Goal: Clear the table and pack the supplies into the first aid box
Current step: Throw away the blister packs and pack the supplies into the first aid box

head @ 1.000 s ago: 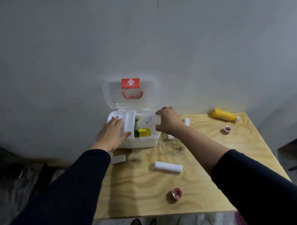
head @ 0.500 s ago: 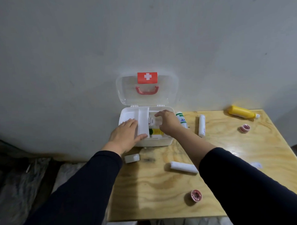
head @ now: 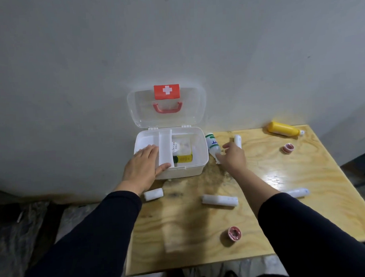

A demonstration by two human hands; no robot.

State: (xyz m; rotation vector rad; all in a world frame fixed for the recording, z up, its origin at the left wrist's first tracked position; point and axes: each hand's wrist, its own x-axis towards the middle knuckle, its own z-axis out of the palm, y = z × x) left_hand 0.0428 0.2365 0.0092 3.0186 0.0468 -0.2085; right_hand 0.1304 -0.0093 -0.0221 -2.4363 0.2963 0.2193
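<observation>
The white first aid box (head: 196, 168) stands open at the table's back left, its clear lid (head: 166, 105) leaning on the wall. Inside lie a white roll and a yellow-green box (head: 183, 158). My left hand (head: 142, 167) rests flat on the box's inner tray (head: 165, 148), fingers spread. My right hand (head: 233, 157) is open just right of the box, fingers touching a white bottle (head: 213, 144) with green and blue print that lies on the table. A white bandage roll (head: 237, 141) lies right behind that hand.
On the wooden table (head: 191, 237) lie a short white roll (head: 153, 194), a long white roll (head: 220, 200), a white tube (head: 298, 192), two pink tape rolls (head: 234, 233) (head: 288, 148) and a yellow bottle (head: 283, 129). The wall stands directly behind the box.
My right hand has left the inside of the box and moved right to the white bottle beside it. My left hand stays on the tray.
</observation>
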